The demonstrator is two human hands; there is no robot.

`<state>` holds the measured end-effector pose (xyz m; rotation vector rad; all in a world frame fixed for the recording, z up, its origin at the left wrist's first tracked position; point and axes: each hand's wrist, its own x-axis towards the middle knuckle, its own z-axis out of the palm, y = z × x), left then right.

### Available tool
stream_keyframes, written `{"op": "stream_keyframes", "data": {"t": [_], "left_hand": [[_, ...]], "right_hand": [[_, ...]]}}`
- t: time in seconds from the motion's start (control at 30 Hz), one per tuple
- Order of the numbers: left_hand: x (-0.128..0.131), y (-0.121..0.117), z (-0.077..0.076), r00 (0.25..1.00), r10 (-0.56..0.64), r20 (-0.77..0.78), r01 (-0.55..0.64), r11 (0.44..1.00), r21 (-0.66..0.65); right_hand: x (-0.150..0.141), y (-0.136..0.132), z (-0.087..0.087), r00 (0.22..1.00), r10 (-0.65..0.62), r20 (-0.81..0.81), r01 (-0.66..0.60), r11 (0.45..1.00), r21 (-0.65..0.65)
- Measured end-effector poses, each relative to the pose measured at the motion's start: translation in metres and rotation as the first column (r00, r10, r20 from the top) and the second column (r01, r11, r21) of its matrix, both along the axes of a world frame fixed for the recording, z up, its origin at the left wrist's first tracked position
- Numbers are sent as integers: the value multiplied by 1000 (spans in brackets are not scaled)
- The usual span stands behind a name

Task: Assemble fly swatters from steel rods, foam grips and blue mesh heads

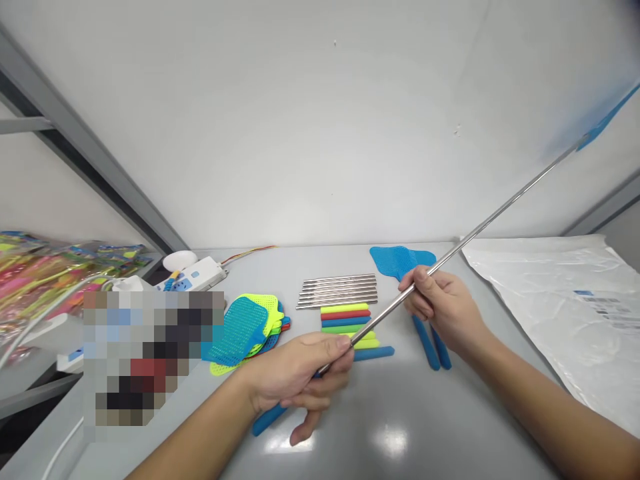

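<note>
A fly swatter with a long metal telescopic rod (pixel 485 225) runs slantwise up to the right, its blue head (pixel 603 127) cut off by the frame edge. My left hand (pixel 307 370) grips it low, where the rod meets a blue handle (pixel 270 419). My right hand (pixel 445 307) pinches the rod further up. Behind the right hand lie blue swatters (pixel 400 261) with blue handles (pixel 427 347). Between the hands, loose coloured handles (pixel 345 321) lie in a column, below a row of short metal rods (pixel 340 290). Left of these is a pile of blue and yellow swatter heads (pixel 243 330).
A white power strip (pixel 203 273) with cables stands at the back left, near a pixelated patch. Bagged colourful goods (pixel 65 287) fill the far left. A white plastic bag (pixel 545 287) covers the right side; a pale wall (pixel 320 133) rises behind.
</note>
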<state>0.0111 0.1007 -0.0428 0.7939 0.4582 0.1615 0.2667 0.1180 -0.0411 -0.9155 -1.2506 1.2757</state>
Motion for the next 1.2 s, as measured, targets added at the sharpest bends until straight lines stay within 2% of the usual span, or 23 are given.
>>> {"op": "stream_keyframes", "data": {"t": [0.13,0.27,0.37,0.5,0.7,0.77,0.8,0.9,1.0,1.07,1.1,1.2], "left_hand": [[1,-2,1,999,-17,32,17,1000,3],[2,-1,1,999,-17,33,16,999,35],[-2,1,2,999,-36,-8,36,996,83],[-6,2,6,998,-36,-47,42,991,128],[-2,-3,7,995,25,-92,-15,994,112],[2,-5,5,995,41,-96,-31,994,103],[5,-7,4,995,50,-88,-41,994,98],[11,-11,3,998,54,-35,-51,995,86],[12,-11,4,999,43,-6,-42,994,105],[8,-9,6,999,35,-17,-33,993,118],[5,-8,7,999,27,-26,-24,993,119],[-1,-4,8,998,-2,-56,9,991,131]], "right_hand": [[2,0,2,998,69,-8,-69,998,10],[-1,-3,2,1000,14,-5,-14,1000,6],[-1,-2,5,993,-110,-39,110,994,-8],[0,2,12,926,-357,-120,359,933,-5],[-9,1,10,896,-415,-156,423,906,18],[-20,-7,4,913,-385,-133,394,918,46],[-26,-12,1,937,-332,-107,338,940,46],[-46,-32,-7,998,-40,-44,39,999,-31],[-50,-40,-10,984,180,-16,-180,981,-71],[-42,-35,-7,982,190,-16,-191,981,-43],[-36,-31,-4,988,148,-46,-149,989,-24],[-21,-15,4,981,-104,-165,102,995,-18]]}}
